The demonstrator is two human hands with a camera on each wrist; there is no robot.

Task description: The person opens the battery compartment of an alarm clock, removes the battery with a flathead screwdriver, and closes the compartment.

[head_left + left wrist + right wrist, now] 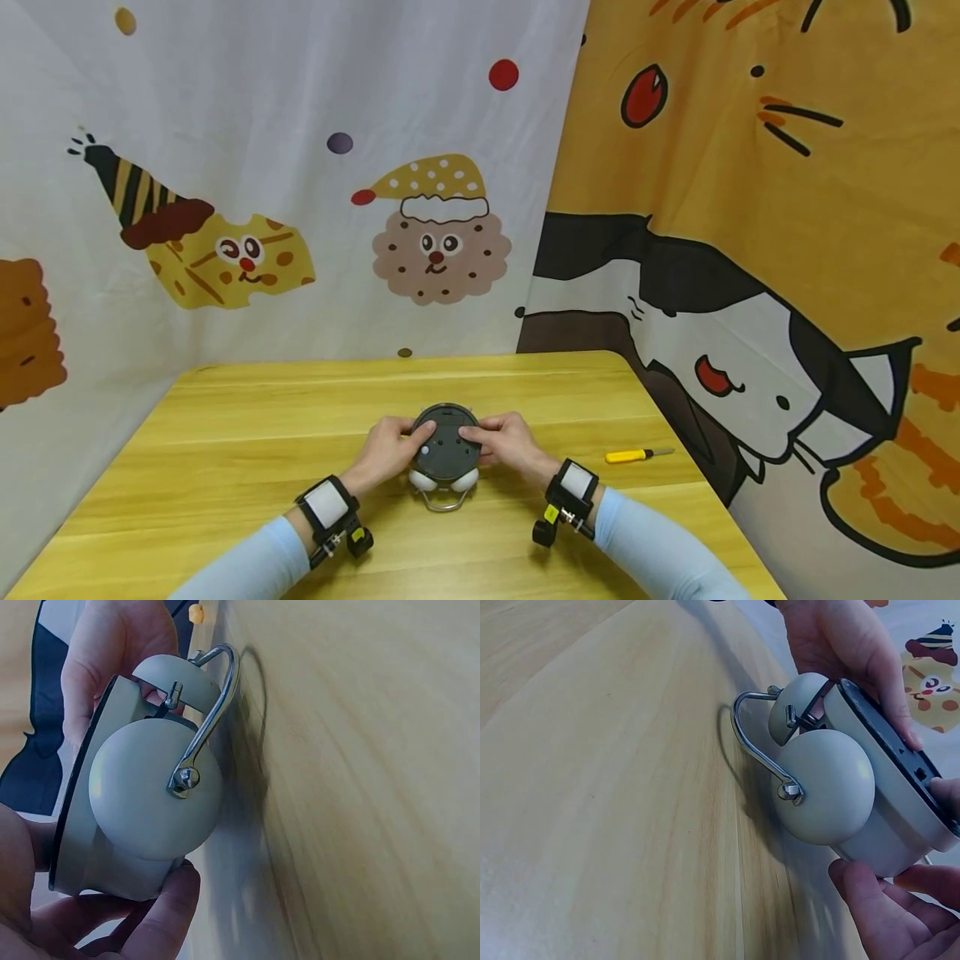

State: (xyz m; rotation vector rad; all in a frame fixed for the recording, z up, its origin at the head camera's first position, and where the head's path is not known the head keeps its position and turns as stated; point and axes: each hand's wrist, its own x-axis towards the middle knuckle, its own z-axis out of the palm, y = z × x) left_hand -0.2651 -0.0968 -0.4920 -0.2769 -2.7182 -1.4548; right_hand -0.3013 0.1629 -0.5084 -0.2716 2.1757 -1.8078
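A white twin-bell alarm clock is held between both hands, its dark back turned up and its bells and metal handle pointing toward the person. My left hand grips the left side, thumb on the back cover and fingers curled under the rim. On the opposite side my right hand grips it the same way, thumb pressed on the back. Both wrist views show the rounded bells and the curved handle close over the wooden table. The dial is hidden, facing down.
A yellow-handled screwdriver lies on the wooden table, right of the right hand. Behind the table hangs a white curtain with cartoon prints, and an orange cat-print curtain hangs along the right side.
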